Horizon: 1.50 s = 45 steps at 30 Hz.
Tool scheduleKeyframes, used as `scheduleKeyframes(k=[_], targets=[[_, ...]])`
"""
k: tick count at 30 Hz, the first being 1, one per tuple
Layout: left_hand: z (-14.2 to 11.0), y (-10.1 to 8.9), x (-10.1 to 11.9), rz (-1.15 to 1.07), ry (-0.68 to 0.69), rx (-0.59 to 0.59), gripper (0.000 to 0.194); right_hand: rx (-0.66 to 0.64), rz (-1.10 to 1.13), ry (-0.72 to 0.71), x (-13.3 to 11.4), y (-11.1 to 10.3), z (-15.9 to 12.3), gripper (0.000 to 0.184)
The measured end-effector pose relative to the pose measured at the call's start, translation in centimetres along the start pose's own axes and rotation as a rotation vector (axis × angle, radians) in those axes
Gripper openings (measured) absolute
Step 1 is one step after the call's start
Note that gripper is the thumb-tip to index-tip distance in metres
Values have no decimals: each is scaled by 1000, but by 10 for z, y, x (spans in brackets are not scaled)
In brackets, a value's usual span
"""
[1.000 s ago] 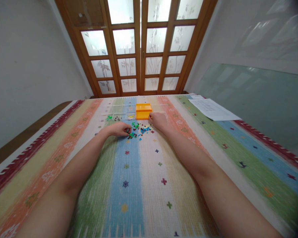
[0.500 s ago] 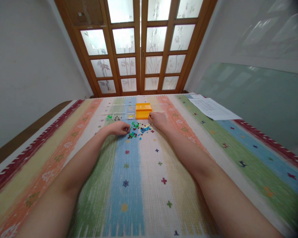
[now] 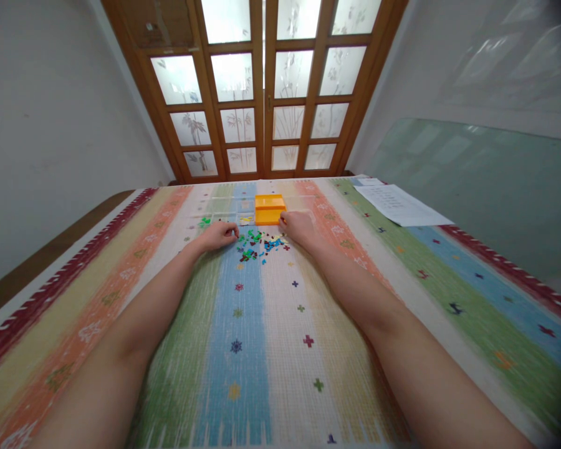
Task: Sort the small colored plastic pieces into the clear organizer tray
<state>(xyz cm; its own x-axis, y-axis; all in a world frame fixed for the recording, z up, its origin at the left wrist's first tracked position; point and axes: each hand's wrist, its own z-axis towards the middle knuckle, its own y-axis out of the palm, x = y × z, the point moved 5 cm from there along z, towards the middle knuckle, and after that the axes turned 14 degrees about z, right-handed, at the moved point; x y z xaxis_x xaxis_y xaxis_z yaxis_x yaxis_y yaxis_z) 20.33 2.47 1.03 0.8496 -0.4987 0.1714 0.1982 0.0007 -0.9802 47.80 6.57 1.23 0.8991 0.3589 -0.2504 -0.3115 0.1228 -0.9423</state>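
A loose pile of tiny coloured pieces (image 3: pixel 251 244), green, blue, dark red and pale yellow, lies spread on the tablecloth. At its left edge is my left hand (image 3: pixel 220 235), with thumb and fingers pinched together; anything between the fingertips is too small to name. My right hand (image 3: pixel 298 224) is closed at the front right corner of an orange box (image 3: pixel 270 202), its fingertips against or very near the edge. What those fingers hold is hidden. Left of the orange box sits a clear divided tray (image 3: pixel 245 206), with green pieces (image 3: pixel 206 221) and yellow pieces (image 3: pixel 246 219) in separate compartments.
A striped, patterned tablecloth (image 3: pixel 236 374) covers the table. Printed paper sheets (image 3: pixel 402 204) lie at the far right. Beside the right edge leans a pale green glass-like panel (image 3: pixel 486 181). Wooden doors with glass panes (image 3: pixel 264 93) stand behind the table.
My left hand has moved away from me and slightly left, from the pile's side toward the clear tray. My right hand stays at the orange box.
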Motion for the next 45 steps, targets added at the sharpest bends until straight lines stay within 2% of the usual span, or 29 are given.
scheduleKeyframes(k=[5,9,16,25,30,34,39,45], targets=[[-5,3,-36,11,-187,202,24,-17,16,22,1,2,1,40],[-10,-1,-52,41,-346,317,23,-19,17,17,1,3,1,40],[-17,-7,-59,84,-526,381,22,-14,-2,18,0,3,0,40],[-20,-4,-73,96,-603,403,21,-21,-7,17,-3,2,-2,39],[-17,-4,-67,67,-521,368,22,-12,0,19,-2,3,-2,39],[-9,0,-48,48,-317,310,24,0,7,5,-1,4,-1,38],[-3,5,-13,59,-87,143,26,-6,-2,10,0,4,0,38],[-2,3,10,145,-28,41,23,1,14,2,3,6,1,39]])
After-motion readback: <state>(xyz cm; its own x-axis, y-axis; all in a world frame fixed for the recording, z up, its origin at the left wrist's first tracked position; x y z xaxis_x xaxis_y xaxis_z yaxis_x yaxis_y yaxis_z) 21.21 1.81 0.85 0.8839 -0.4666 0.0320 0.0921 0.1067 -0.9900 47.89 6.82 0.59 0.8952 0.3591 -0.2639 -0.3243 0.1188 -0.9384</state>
